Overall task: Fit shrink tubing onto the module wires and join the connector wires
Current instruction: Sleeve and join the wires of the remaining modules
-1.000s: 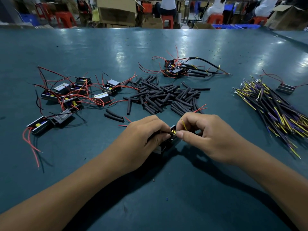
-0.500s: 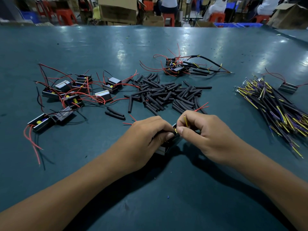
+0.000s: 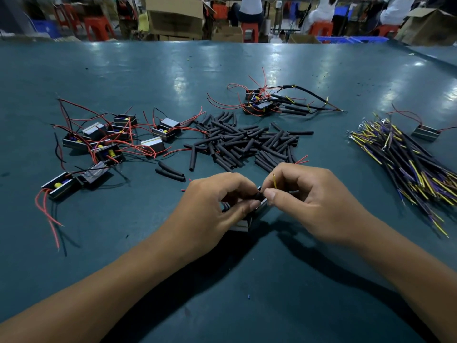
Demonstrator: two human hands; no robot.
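Note:
My left hand (image 3: pixel 212 206) grips a small black module (image 3: pixel 249 219) just above the green table, its fingertips pinching a black tube at the module's top. My right hand (image 3: pixel 306 201) meets it fingertip to fingertip and pinches a thin yellow connector wire (image 3: pixel 274 180) that sticks up between finger and thumb. The wire ends between the fingers are hidden. A heap of black shrink tubing pieces (image 3: pixel 244 142) lies just beyond the hands.
Several modules with red wires (image 3: pixel 108 142) are scattered at the left. Finished modules with joined wires (image 3: pixel 269 102) lie at the back centre. A bundle of yellow, purple and black connector wires (image 3: pixel 405 162) and one module (image 3: pixel 425 132) lie at the right. Boxes and seated people are beyond the table.
Both hands stay together on the module; the fingertips have shifted slightly, and the yellow wire now stands more upright.

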